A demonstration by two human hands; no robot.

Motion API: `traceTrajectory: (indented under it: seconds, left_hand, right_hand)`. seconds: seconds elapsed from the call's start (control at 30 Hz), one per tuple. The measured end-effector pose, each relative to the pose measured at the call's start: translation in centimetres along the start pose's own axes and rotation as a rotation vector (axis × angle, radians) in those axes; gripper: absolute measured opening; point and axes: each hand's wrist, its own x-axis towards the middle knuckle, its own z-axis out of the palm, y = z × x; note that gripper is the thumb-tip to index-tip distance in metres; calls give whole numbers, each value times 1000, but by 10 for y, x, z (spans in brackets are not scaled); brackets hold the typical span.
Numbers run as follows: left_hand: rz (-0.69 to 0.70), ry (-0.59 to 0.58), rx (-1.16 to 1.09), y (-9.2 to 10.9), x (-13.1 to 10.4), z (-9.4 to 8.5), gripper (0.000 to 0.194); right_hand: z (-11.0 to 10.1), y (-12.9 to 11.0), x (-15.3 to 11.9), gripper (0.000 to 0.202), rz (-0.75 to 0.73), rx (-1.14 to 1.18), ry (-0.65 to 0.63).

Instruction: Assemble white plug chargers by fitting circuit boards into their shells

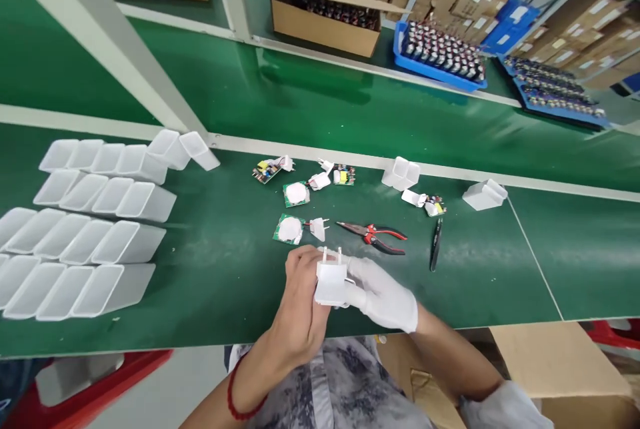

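Note:
Between both hands, near the bench's front edge, is a white plug adapter [331, 284] with its two prongs pointing away from me. My left hand [301, 299], bare, is closed along the adapter's left side. Wearing a white glove, my right hand [383, 290] grips it from the right; some of its fingers are hidden behind the adapter. Just beyond lies a green circuit board [290, 229] wired to a white plug piece [318, 229]. Red-and-black needle-nose pliers [373, 236] rest to the right of that, and black tweezers [436, 246] lie further right.
Rows of white housings [107, 289] stand on the left of the green bench [215, 309]. More boards with plugs [296, 194] lie at the back, near white housings [401, 174]. A slanted post [125, 49] rises at left. On the shelf sit a carton [325, 26] and blue tray [440, 72].

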Motion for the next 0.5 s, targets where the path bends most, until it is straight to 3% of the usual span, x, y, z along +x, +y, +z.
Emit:
traceTrajectory:
  seconds: [0.17,0.33,0.43,0.5]
  left_hand:
    - [36,-104,105,6,10,9,41]
    - [16,-163,203,16,33,25,36]
    - [-109,-212,211,23,51,35,24]
    - [-199,-259,202,26,61,39,28]
  right_hand:
    - [3,11,-4,47,-90,257,211]
    - [-6,22,-20,49,18,337,301]
    - [-18,23,-32,47,-10,170,409]
    - [-24,23,-38,50,-70,-44,514]
